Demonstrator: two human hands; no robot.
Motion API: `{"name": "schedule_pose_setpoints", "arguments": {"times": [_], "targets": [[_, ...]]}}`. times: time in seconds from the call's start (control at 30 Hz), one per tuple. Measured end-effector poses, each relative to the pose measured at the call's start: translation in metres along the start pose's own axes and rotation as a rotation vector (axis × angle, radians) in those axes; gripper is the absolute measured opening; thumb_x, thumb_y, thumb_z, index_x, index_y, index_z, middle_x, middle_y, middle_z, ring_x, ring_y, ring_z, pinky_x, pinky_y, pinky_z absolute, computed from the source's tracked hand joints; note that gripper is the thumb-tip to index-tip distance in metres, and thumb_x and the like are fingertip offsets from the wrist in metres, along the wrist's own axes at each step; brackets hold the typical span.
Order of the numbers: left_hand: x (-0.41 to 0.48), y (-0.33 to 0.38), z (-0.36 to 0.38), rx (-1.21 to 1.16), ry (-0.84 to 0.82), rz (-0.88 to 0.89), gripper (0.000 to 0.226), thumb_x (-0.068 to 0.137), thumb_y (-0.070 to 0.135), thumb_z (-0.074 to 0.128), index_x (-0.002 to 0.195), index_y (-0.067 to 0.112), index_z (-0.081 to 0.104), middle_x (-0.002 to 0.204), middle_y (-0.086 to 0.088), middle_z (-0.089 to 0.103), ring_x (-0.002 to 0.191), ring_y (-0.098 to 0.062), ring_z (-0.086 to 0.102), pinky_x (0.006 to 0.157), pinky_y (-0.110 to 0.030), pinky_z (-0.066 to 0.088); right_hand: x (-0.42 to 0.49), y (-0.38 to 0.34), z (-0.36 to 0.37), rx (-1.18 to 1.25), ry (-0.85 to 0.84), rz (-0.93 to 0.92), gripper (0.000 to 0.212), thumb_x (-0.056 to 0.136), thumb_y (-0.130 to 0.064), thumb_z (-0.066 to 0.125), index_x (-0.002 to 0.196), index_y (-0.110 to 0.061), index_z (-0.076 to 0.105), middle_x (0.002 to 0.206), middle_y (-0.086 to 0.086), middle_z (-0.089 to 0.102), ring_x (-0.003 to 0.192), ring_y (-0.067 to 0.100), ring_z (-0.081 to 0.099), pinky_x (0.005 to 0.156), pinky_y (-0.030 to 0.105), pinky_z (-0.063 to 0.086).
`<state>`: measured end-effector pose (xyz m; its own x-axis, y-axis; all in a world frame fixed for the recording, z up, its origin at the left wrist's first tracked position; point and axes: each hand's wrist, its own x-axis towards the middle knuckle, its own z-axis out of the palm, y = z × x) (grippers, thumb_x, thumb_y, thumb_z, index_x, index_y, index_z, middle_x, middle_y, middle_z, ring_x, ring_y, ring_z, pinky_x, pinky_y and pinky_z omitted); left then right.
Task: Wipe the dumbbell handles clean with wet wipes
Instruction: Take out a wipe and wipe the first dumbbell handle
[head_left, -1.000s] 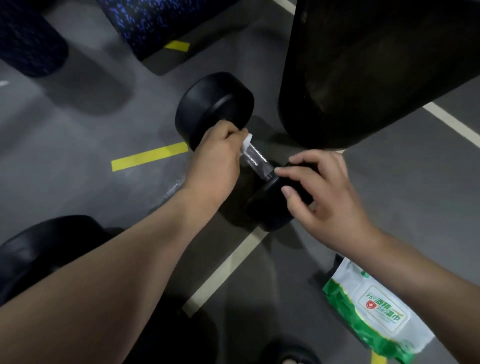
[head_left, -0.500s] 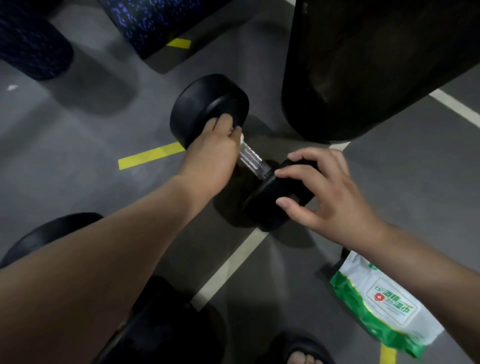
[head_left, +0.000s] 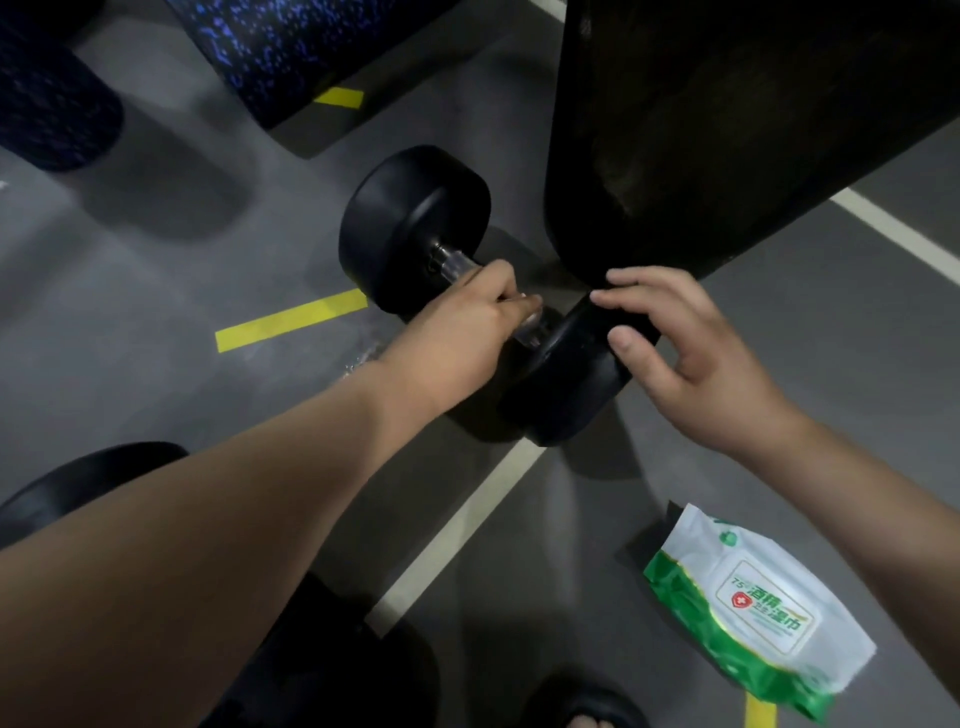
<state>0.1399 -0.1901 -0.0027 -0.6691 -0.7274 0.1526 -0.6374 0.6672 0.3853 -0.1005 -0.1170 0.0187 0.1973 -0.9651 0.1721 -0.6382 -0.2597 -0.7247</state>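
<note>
A black dumbbell (head_left: 415, 223) lies on the grey floor, its metal handle (head_left: 454, 262) running between two round heads. My left hand (head_left: 467, 332) grips the near part of the handle, with a bit of white wet wipe (head_left: 522, 297) showing at the fingers. The far stretch of the handle is bare. My right hand (head_left: 680, 353) rests on the near head (head_left: 566, 384), fingers spread over its top edge and thumb against its side. A green and white pack of wet wipes (head_left: 753, 618) lies on the floor at the lower right.
A large black upright body (head_left: 727, 119) stands just behind the dumbbell. Blue-speckled black pads (head_left: 291, 47) lie at the top left. Another black dumbbell head (head_left: 78, 483) sits at the left under my forearm. Yellow (head_left: 291, 319) and white (head_left: 457, 525) floor lines cross the area. A sandalled foot (head_left: 587, 717) shows at the bottom.
My left hand slid along the handle from the far head toward the near head, uncovering the far part of the handle. My right hand stayed on the near head.
</note>
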Motion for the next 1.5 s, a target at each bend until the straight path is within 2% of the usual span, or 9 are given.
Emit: {"name": "schedule_pose_setpoints", "arguments": {"times": [0.17, 0.33, 0.5, 0.73, 0.93, 1.1, 1.3, 1.4, 1.5], "targets": [[0.013, 0.004, 0.003, -0.035, 0.017, -0.023, 0.018, 0.094, 0.004, 0.066, 0.112, 0.009, 0.065, 0.095, -0.004, 0.049, 0.091, -0.026, 0.055, 0.072, -0.043, 0.055, -0.003, -0.006, 0.006, -0.045, 0.237, 0.132, 0.028, 0.102, -0.013, 0.053, 0.125, -0.013, 0.069, 0.122, 0.003, 0.054, 0.109, 0.007, 0.056, 0.089, 0.015, 0.044], [0.036, 0.005, -0.012, 0.231, -0.115, -0.141, 0.025, 0.097, 0.007, 0.055, 0.121, 0.006, 0.063, 0.12, -0.014, 0.047, 0.109, -0.033, 0.048, 0.077, -0.043, 0.049, -0.005, -0.003, 0.006, -0.056, 0.255, 0.163, 0.038, 0.099, -0.037, 0.058, 0.131, -0.017, 0.065, 0.126, -0.003, 0.055, 0.118, 0.0, 0.053, 0.102, 0.013, 0.038], [0.047, 0.003, -0.022, 0.498, -0.159, -0.3, 0.029, 0.089, 0.0, 0.053, 0.117, 0.0, 0.061, 0.137, -0.019, 0.041, 0.116, -0.038, 0.047, 0.072, -0.041, 0.047, -0.004, 0.003, 0.004, -0.069, 0.259, 0.125, 0.039, 0.101, -0.036, 0.057, 0.131, -0.014, 0.065, 0.125, -0.005, 0.053, 0.118, -0.002, 0.051, 0.102, 0.013, 0.037], [0.048, 0.009, -0.008, 0.407, -0.218, 0.129, 0.023, 0.091, 0.007, 0.056, 0.108, 0.008, 0.072, 0.11, -0.011, 0.058, 0.104, -0.034, 0.053, 0.082, -0.037, 0.046, -0.009, 0.002, 0.01, -0.076, 0.247, 0.117, 0.041, 0.101, -0.037, 0.055, 0.134, -0.014, 0.063, 0.129, 0.002, 0.053, 0.123, 0.009, 0.052, 0.104, 0.018, 0.04], [0.07, 0.005, -0.029, 0.712, -0.393, -0.154, 0.026, 0.093, 0.007, 0.053, 0.116, 0.005, 0.066, 0.12, -0.017, 0.056, 0.121, -0.039, 0.042, 0.076, -0.038, 0.036, -0.007, 0.004, 0.006, -0.064, 0.21, 0.127, 0.042, 0.101, -0.04, 0.055, 0.135, -0.018, 0.061, 0.131, -0.001, 0.052, 0.124, 0.008, 0.051, 0.103, 0.02, 0.042], [0.065, 0.012, -0.026, 0.469, -0.435, -0.075, 0.032, 0.093, 0.003, 0.047, 0.12, 0.01, 0.064, 0.124, -0.012, 0.055, 0.123, -0.035, 0.044, 0.099, -0.037, 0.043, -0.007, 0.005, 0.006, -0.051, 0.209, 0.13, 0.043, 0.1, -0.041, 0.055, 0.135, -0.016, 0.062, 0.13, 0.0, 0.052, 0.124, 0.01, 0.052, 0.103, 0.027, 0.045], [0.032, 0.012, -0.009, 0.228, -0.147, 0.179, 0.016, 0.082, -0.002, 0.059, 0.093, 0.001, 0.07, 0.094, -0.014, 0.057, 0.088, -0.034, 0.055, 0.073, -0.04, 0.047, -0.003, 0.004, -0.001, -0.073, 0.169, 0.119, 0.045, 0.099, -0.044, 0.055, 0.134, -0.017, 0.062, 0.129, -0.001, 0.052, 0.122, 0.009, 0.053, 0.104, 0.02, 0.04], [0.011, -0.001, -0.003, 0.309, -0.01, 0.054, 0.026, 0.087, 0.003, 0.064, 0.112, 0.001, 0.068, 0.103, -0.016, 0.06, 0.097, -0.036, 0.057, 0.077, -0.038, 0.05, -0.003, 0.001, -0.001, -0.079, 0.169, 0.145, 0.043, 0.1, -0.043, 0.055, 0.134, -0.017, 0.062, 0.129, -0.001, 0.052, 0.121, 0.008, 0.053, 0.103, 0.014, 0.038], [0.001, 0.003, -0.007, 0.023, -0.002, -0.321, 0.025, 0.092, 0.009, 0.055, 0.11, 0.012, 0.071, 0.108, -0.013, 0.058, 0.1, -0.028, 0.055, 0.089, -0.033, 0.049, -0.002, -0.005, -0.004, -0.114, 0.144, 0.173, 0.043, 0.099, -0.042, 0.056, 0.134, -0.017, 0.063, 0.128, -0.002, 0.053, 0.111, 0.011, 0.057, 0.095, 0.009, 0.039]]}}
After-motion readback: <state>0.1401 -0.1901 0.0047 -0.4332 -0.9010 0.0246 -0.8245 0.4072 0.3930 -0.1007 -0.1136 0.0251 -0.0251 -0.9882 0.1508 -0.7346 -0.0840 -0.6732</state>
